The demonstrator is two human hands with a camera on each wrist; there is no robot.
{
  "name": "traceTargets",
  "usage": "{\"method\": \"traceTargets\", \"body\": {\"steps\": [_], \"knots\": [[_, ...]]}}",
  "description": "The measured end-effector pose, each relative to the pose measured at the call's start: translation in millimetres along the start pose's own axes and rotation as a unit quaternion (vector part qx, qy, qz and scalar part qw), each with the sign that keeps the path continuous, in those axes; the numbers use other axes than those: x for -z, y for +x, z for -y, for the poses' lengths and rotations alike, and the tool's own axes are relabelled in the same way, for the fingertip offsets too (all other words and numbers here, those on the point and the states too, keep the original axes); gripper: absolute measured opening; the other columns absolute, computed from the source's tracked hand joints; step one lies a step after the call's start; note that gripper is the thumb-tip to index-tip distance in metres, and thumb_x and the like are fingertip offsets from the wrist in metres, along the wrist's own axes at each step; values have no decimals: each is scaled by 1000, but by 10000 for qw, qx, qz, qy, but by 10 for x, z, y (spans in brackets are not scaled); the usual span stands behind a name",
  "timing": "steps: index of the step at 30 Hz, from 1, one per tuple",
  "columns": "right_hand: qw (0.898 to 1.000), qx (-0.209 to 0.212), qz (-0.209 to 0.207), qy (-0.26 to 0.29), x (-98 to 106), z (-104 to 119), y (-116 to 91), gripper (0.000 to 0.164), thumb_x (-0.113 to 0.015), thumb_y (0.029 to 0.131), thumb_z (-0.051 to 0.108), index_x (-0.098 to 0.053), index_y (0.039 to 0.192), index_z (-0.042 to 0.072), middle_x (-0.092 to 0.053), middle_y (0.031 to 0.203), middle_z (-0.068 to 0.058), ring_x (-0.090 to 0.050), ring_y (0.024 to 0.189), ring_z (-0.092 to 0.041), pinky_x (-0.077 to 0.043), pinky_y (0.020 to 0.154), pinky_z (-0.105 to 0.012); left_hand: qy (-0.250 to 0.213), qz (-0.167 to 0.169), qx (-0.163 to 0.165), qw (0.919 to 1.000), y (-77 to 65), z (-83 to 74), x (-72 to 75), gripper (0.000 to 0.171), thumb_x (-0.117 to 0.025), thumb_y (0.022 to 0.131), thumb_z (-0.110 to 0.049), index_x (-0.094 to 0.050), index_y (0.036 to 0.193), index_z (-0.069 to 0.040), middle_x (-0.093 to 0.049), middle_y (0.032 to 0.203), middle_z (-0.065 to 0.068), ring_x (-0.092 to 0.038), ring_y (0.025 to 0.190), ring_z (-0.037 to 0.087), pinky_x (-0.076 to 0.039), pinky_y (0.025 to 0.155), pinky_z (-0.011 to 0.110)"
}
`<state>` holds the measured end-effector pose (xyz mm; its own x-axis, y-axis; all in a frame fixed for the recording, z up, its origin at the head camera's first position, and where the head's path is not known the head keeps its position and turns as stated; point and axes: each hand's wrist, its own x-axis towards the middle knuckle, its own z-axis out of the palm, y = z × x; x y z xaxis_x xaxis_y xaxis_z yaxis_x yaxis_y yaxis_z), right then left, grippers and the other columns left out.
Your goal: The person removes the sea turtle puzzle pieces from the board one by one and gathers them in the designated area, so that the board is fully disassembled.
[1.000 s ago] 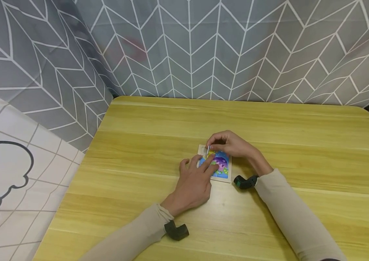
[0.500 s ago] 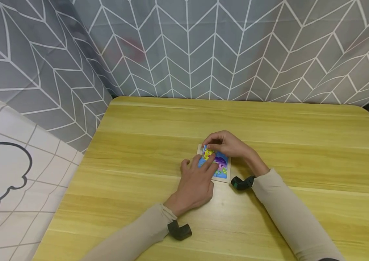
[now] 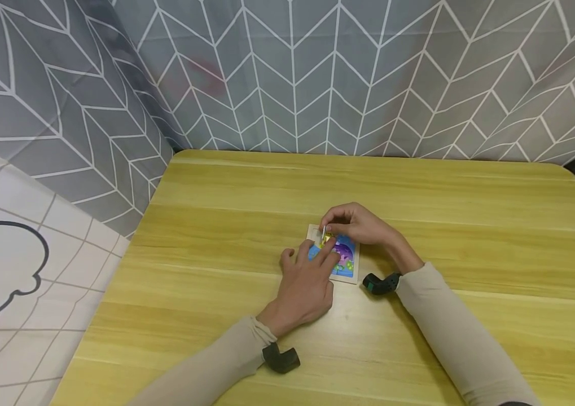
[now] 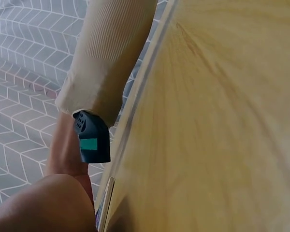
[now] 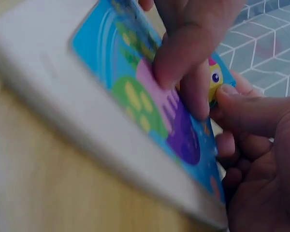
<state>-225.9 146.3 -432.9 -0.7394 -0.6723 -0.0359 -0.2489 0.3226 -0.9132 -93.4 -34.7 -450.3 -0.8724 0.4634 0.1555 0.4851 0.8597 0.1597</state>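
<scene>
A small jigsaw puzzle [image 3: 344, 272] in a pale wooden frame lies on the table, showing a purple and pink picture on blue. My left hand [image 3: 303, 290] rests on it with spread fingers, the fingertips pressing the picture. At the puzzle's far left corner, my right hand [image 3: 357, 223] pinches a puzzle piece [image 5: 214, 78] between thumb and fingers. That piece bears a yellow figure with an eye and stands tilted on edge. In the left wrist view, the back of my left hand [image 4: 43, 205] hides most of the puzzle.
The wooden table [image 3: 226, 225] extends around the puzzle on all sides. Black wrist cameras sit on the left cuff [image 3: 281, 358] and the right cuff [image 3: 381, 283]. A grey patterned curtain [image 3: 312, 73] hangs behind the table's far edge.
My right hand tipped the puzzle piece down leftward, its yellow face showing half a second ago, then brought it back up on edge. My left hand stays nearly still on the puzzle.
</scene>
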Motion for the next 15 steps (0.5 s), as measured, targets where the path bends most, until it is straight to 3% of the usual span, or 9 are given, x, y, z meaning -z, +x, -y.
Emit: {"method": "traceTargets", "body": {"steps": [8, 15], "knots": [[9998, 15, 166, -145, -1, 49, 35, 17, -58, 101, 4, -75, 104, 4, -74, 101, -11, -62, 85, -16, -51, 78, -25, 64, 14, 33, 10000, 5, -4, 10, 40, -47, 91, -22, -54, 130, -22, -38, 165, -2, -35, 140, 35, -31, 100, 62], [9976, -138, 121, -672, -45, 156, 89, 18, -59, 101, 6, -76, 100, 9, -74, 95, -7, -60, 83, -18, -50, 77, -28, -27, 40, 11, 10000, 7, -3, 20, 40, -47, 92, -21, -55, 131, -22, -40, 163, -4, -35, 141, 35, -31, 99, 62]]}}
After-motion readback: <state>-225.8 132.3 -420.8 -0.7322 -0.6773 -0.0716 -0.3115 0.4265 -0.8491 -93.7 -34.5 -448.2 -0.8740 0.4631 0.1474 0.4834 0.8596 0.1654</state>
